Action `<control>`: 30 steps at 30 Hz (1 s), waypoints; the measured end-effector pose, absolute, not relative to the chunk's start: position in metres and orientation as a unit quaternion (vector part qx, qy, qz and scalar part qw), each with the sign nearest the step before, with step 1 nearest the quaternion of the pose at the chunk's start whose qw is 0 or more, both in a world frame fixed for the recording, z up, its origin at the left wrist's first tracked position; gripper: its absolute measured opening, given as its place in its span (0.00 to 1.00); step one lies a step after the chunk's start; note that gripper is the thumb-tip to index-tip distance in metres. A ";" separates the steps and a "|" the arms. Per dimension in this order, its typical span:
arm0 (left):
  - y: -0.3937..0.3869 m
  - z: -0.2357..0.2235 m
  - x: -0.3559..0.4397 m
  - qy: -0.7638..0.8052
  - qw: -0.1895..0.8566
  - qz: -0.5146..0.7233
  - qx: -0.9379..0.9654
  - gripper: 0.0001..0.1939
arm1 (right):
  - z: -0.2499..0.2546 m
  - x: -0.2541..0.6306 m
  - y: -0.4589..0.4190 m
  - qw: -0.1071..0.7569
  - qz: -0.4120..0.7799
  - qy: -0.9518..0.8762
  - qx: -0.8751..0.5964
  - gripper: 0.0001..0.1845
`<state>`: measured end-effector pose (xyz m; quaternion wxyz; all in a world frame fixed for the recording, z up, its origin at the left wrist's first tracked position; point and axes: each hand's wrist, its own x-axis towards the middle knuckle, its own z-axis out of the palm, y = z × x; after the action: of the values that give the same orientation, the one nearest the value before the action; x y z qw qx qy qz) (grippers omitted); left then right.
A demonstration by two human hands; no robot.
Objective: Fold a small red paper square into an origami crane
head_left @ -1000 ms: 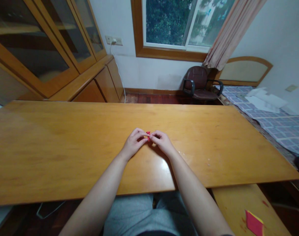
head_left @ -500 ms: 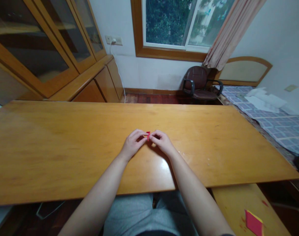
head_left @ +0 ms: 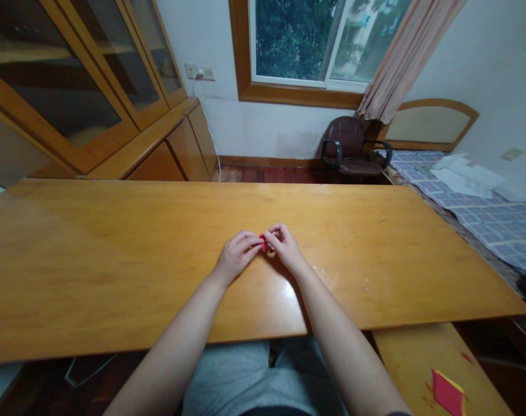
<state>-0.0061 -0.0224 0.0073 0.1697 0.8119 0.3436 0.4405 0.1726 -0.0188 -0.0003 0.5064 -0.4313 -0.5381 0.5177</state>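
Observation:
A small red piece of folded paper (head_left: 263, 245) is pinched between my two hands, just above the middle of the table (head_left: 159, 231). My left hand (head_left: 235, 255) grips it from the left, thumb and fingertips pressed together. From the other side my right hand (head_left: 286, 248) holds it between thumb and curled index finger. Much of the red paper is hidden by the fingertips, so its exact shape cannot be made out.
A lower yellowish surface (head_left: 412, 358) at the bottom right bears red and yellow paper squares (head_left: 448, 394). Small clear bits (head_left: 366, 284) lie right of my right arm. Beyond the table stand a brown armchair (head_left: 347, 141), a glass-fronted cabinet (head_left: 159, 156) and a bed (head_left: 474, 202).
The red paper and both hands have shifted slightly right. My right fingers have lifted and curled more, and less of the paper's top shows.

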 end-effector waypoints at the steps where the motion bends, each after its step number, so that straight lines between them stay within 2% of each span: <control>1: -0.022 0.007 -0.006 0.344 0.168 0.440 0.813 0.07 | -0.001 0.172 -0.019 0.517 0.524 -0.527 -0.425 0.18; 4: -0.022 0.006 -0.006 0.346 0.164 0.437 0.814 0.08 | -0.003 0.173 -0.018 0.528 0.535 -0.520 -0.405 0.20; 9: -0.022 0.005 -0.006 0.342 0.160 0.431 0.819 0.08 | 0.001 0.176 -0.019 0.501 0.527 -0.555 -0.404 0.15; 30: -0.022 0.009 -0.005 0.349 0.155 0.441 0.812 0.07 | 0.004 0.179 -0.022 0.480 0.526 -0.562 -0.421 0.17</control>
<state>-0.0050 -0.0220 0.0095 0.1552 0.8119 0.3494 0.4413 0.1786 -0.0224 0.0043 0.4800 -0.4209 -0.5619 0.5260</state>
